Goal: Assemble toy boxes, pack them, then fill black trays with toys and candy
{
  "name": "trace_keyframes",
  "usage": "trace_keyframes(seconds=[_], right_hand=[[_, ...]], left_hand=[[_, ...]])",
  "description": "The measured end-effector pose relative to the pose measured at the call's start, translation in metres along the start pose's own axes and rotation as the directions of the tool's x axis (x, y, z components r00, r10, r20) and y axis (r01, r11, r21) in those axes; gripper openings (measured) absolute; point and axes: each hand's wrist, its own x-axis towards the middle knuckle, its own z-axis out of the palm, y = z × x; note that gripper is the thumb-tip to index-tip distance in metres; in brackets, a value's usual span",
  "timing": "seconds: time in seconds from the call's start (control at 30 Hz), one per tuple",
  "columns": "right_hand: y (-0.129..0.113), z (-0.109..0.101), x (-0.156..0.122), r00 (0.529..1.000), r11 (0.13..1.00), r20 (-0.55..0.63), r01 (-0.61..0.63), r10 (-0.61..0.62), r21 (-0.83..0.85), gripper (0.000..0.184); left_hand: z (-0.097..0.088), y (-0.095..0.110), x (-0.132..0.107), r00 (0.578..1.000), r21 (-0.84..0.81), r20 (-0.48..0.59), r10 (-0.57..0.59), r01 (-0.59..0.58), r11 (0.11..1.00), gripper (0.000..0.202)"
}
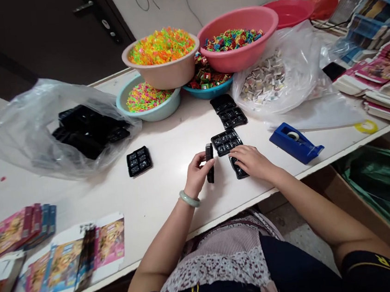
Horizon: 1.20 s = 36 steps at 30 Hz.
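Note:
My left hand (pixel 198 172), with a pale bangle at the wrist, pinches a black plastic tray (pixel 210 163) held on edge above the table. My right hand (pixel 252 162) rests over another black tray (pixel 240 167) near the front edge, its fingers spread across it and partly hiding it. Just beyond, a black tray with small compartments (pixel 227 142) lies flat. Farther back is an opened black tray (pixel 233 117). To the left, a separate compartment tray (pixel 139 161) lies by itself.
Basins of small coloured plastic pieces (pixel 177 73) stand at the back. A clear bag of black trays (pixel 33 135) is at left, a bag of small papers (pixel 294 93) at right. A blue tape dispenser (pixel 294 147) sits near the front edge; printed boxes (pixel 68 266) lie front left.

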Motion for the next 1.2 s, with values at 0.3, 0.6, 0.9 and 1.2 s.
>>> trace_keyframes(seconds=[0.3, 0.6, 0.9, 1.2], right_hand=[[0.027, 0.006, -0.004, 0.979, 0.975, 0.112, -0.149, 0.168, -0.162, 0.047], [0.069, 0.0, -0.013, 0.968, 0.937, -0.056, -0.249, 0.243, -0.245, 0.039], [0.001, -0.01, -0.035, 0.909, 0.84, -0.267, -0.143, 0.321, 0.523, 0.017], [-0.068, 0.018, -0.066, 0.597, -0.068, 0.075, -0.034, 0.799, 0.997, 0.03]], left_hand=[[0.02, -0.015, 0.026, 0.991, -0.108, 0.13, 0.029, -0.015, 0.994, 0.035], [0.05, -0.026, 0.038, 0.981, -0.204, 0.18, 0.071, -0.033, 0.978, 0.038], [0.029, -0.007, -0.002, 0.902, 0.129, 0.348, 0.257, -0.317, 0.94, 0.034], [0.051, 0.0, -0.033, 0.822, 0.245, 0.49, 0.291, -0.45, 0.859, 0.026]])
